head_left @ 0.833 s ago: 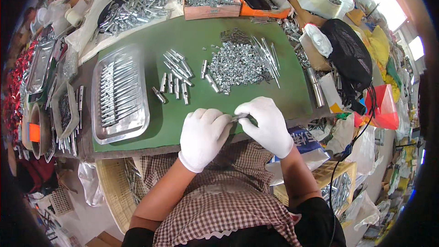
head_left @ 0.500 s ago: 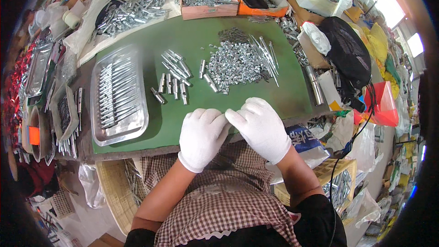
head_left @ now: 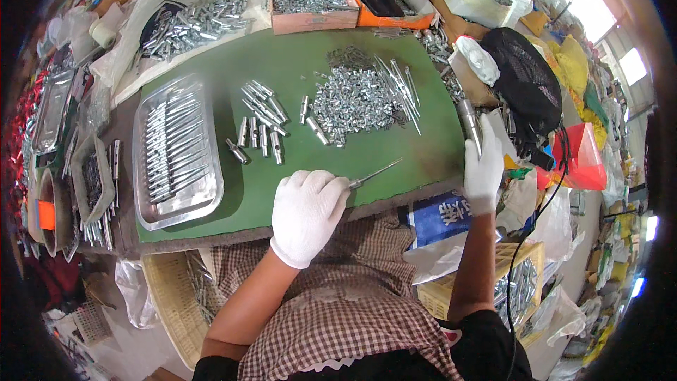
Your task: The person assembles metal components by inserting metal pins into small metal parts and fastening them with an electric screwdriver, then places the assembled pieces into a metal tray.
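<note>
My left hand (head_left: 308, 215), in a white knit glove, is closed around the thicker end of a thin pointed metal rod (head_left: 377, 171), which points up and right over the green mat's front edge. Its gripped end is hidden by the fingers. My right hand (head_left: 484, 173), gloved too, is at the table's right edge, its fingers around the lower part of a silver cylindrical tool (head_left: 469, 120). Before the left hand lie short metal tubes (head_left: 264, 140) and a heap of small silver pieces (head_left: 352, 102). Similar rods (head_left: 173, 144) lie in rows in a metal tray (head_left: 214, 201).
Long thin rods (head_left: 402, 92) lie beside the heap. A pink box (head_left: 314, 23) and an orange box (head_left: 398, 22) of metal parts line the back of the green mat (head_left: 296, 56). A black cable (head_left: 539, 222) hangs at right. Yellow crates (head_left: 166, 289) stand below the table.
My hands, together before, are now apart. The right one has moved right to the cylindrical tool. The left stays in place, and the rod now shows. The whole view has shifted slightly.
</note>
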The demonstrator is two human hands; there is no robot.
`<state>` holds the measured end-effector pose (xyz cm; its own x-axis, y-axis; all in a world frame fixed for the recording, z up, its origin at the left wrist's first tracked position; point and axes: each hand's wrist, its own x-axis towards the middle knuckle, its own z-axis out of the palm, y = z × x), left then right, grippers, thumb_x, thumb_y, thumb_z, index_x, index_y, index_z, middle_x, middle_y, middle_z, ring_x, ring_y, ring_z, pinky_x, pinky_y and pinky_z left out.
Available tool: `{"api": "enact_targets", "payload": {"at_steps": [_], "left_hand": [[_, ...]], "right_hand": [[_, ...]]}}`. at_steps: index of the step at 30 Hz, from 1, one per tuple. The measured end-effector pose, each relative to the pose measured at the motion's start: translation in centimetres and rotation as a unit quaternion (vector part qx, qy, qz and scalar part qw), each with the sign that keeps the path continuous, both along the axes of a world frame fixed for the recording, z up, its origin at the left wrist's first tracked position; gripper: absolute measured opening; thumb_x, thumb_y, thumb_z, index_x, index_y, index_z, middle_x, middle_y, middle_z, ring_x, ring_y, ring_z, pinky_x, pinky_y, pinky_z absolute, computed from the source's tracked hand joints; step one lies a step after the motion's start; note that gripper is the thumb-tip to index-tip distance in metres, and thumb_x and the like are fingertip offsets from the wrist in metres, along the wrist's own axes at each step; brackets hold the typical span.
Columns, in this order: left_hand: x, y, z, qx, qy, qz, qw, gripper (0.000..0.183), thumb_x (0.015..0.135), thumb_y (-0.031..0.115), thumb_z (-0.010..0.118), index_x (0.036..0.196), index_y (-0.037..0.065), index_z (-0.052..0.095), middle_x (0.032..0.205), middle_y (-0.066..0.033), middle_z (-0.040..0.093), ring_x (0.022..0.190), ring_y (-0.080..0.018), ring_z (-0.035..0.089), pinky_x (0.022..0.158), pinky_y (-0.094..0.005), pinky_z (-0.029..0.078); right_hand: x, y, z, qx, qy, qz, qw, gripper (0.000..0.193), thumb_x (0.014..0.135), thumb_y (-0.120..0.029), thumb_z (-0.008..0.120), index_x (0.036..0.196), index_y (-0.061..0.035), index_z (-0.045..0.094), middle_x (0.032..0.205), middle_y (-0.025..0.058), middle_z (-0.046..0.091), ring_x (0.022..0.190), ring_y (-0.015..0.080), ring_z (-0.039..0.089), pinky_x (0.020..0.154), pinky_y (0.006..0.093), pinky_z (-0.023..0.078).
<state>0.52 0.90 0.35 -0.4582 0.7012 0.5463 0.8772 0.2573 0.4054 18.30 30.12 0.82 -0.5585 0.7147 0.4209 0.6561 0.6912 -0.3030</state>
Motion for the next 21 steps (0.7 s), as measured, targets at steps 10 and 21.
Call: {"api": "enact_targets", "payload": {"at_steps": [10,21], "left_hand": [[0.1,-0.1,0.1,0.006,-0.008,-0.003,1.000,0.020,0.079,0.012,0.080,0.097,0.013,0.073,0.090,-0.0029,0.066,0.084,-0.0282,0.063,0.074,-0.0431,0.048],[0.2,-0.2,-0.1,0.002,-0.006,-0.002,1.000,0.023,0.078,0.012,0.080,0.100,0.012,0.074,0.090,-0.0040,0.066,0.084,-0.0286,0.063,0.074,-0.0436,0.048]], "right_hand": [[-0.2,-14.0,2.1,-0.085,-0.153,0.268,0.947,0.070,0.086,-0.024,0.082,0.152,-0.0222,0.057,0.094,0.0161,0.070,0.070,0.0379,0.069,0.063,0.0453,0.056],[-0.1,-10.9,1.9,-0.118,0.075,0.159,0.977,0.063,0.091,-0.009,0.077,0.149,0.0019,0.056,0.142,0.0242,0.065,0.128,0.0329,0.069,0.104,0.0369,0.055]]}}
